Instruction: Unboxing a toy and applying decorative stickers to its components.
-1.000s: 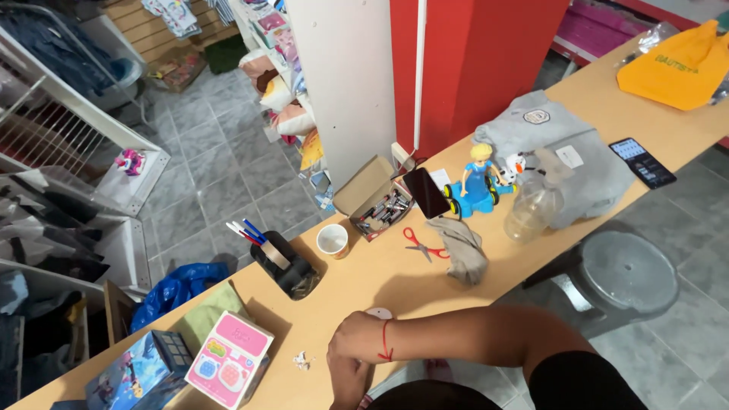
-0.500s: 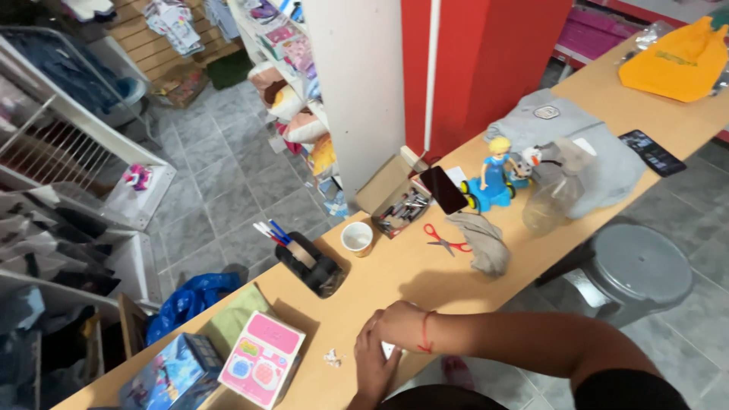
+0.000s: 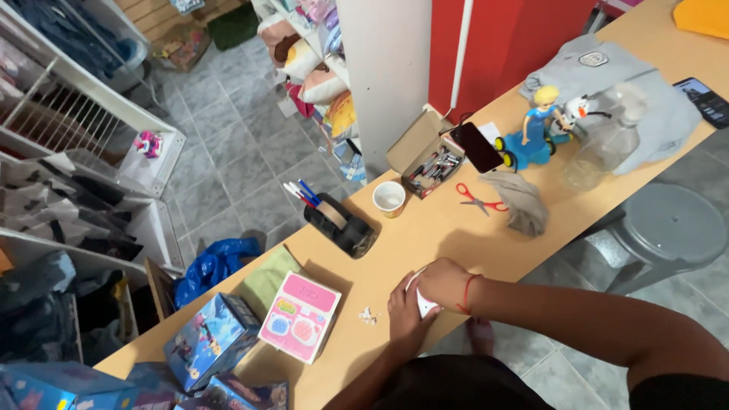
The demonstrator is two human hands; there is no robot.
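I hold the small white flat object (image 3: 422,302) at the near edge of the long wooden counter (image 3: 456,228). My left hand (image 3: 406,315) steadies it from below; my right hand (image 3: 443,282) covers it, fingers curled. Keep it flat and pressed down; whether I am pinching it I cannot tell.

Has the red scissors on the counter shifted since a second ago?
No. The red scissors lie between the open cardboard box and the grey cloth, as before; only the head camera's view has shifted.
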